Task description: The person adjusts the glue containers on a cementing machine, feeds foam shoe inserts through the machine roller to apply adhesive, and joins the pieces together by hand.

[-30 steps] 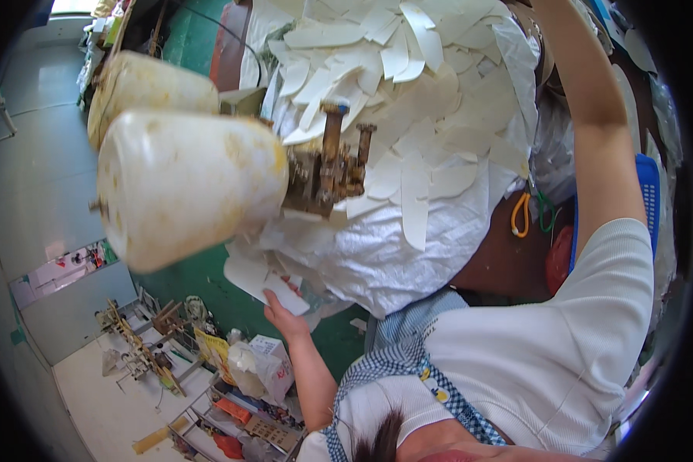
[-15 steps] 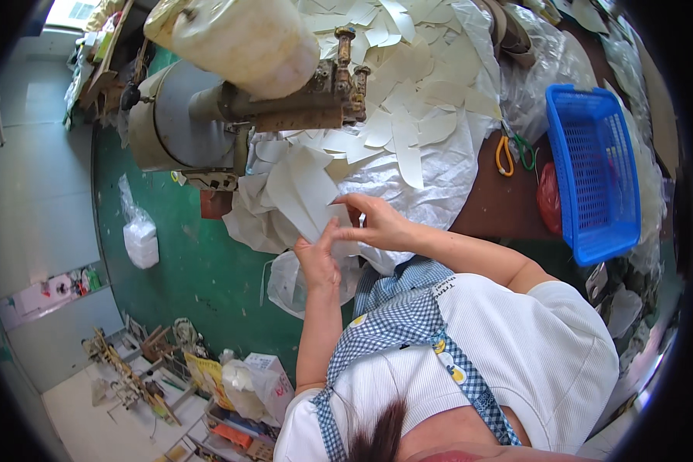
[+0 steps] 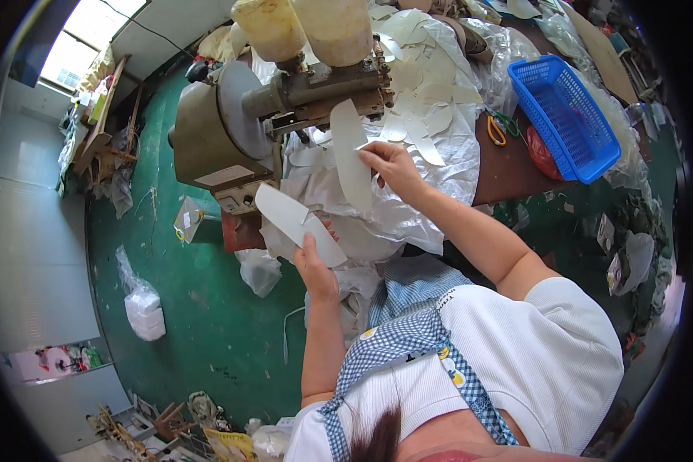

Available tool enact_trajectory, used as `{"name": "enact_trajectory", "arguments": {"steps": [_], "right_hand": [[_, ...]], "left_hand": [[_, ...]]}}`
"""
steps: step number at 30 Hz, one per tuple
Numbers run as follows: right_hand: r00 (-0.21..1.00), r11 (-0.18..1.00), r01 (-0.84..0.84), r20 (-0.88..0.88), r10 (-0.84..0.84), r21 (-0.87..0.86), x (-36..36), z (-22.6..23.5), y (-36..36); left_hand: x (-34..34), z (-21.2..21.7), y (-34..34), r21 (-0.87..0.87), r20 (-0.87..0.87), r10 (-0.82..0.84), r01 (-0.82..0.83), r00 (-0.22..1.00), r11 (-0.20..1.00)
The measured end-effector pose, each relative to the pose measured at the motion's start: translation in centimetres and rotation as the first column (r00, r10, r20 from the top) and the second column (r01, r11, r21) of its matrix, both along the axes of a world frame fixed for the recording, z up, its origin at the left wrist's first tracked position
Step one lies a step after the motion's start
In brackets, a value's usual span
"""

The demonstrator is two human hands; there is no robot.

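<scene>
My left hand (image 3: 316, 266) is closed on a flat, off-white cut piece (image 3: 299, 225) with rounded ends, tilted in front of the machine. Between the fingertips of my right hand (image 3: 395, 168) is a second long white cut piece (image 3: 349, 154), held nearly upright by its right edge. Behind both hands stands a green-grey machine (image 3: 223, 131) with a horizontal arm and two yellowed plastic containers (image 3: 329, 31) on top. Beyond my right hand, many more loose white pieces (image 3: 431, 81) lie heaped on a crumpled white sheet (image 3: 458, 146).
A blue plastic basket (image 3: 543, 115) stands at the right of the brown table (image 3: 508, 165). Orange- and green-handled scissors (image 3: 497, 131) and a red bag (image 3: 543, 154) lie beside it. On the green floor at left sit a white wrapped bundle (image 3: 144, 312) and a square container (image 3: 199, 221).
My hands, close together at the pieces before, have moved apart. Each now holds a separate white piece, the right one raised toward the machine's arm. The view has shifted.
</scene>
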State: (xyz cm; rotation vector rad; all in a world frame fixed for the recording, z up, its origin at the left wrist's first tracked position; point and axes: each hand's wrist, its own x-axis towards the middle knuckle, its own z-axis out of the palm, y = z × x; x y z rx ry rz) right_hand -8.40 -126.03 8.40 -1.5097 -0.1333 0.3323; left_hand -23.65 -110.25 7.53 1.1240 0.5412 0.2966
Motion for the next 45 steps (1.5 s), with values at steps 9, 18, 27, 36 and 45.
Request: {"name": "enact_trajectory", "arguments": {"steps": [9,18,27,36,45], "right_hand": [[0.915,0.902,0.347,-0.306,-0.264,0.257,4.4,-3.6,4.3],[0.986,0.97,-0.153,-0.099,0.136,-0.188,-8.4,-0.6,6.8],[0.994,0.999,0.036,0.106,-0.034,-0.016,-6.6,-1.3,2.9],[0.958,0.958,0.279,-0.093,-0.273,0.059,1.6,-2.3,3.0],[0.952,0.945,-0.234,-0.252,0.175,-0.229,-4.4,-0.8,4.7]], "left_hand": [[-4.0,-0.4,4.9,-0.055,0.03,-0.146,0.148,0.989,0.987],[-0.1,-1.6,3.9,0.093,-0.005,-0.247,0.246,0.969,0.965],[1.2,-0.8,3.0,-0.139,0.026,-0.24,0.241,0.97,0.96],[1.0,-0.2,3.6,-0.077,0.042,-0.229,0.232,0.972,0.97],[2.7,-1.6,2.8,0.093,-0.025,-0.226,0.228,0.974,0.969]]}}
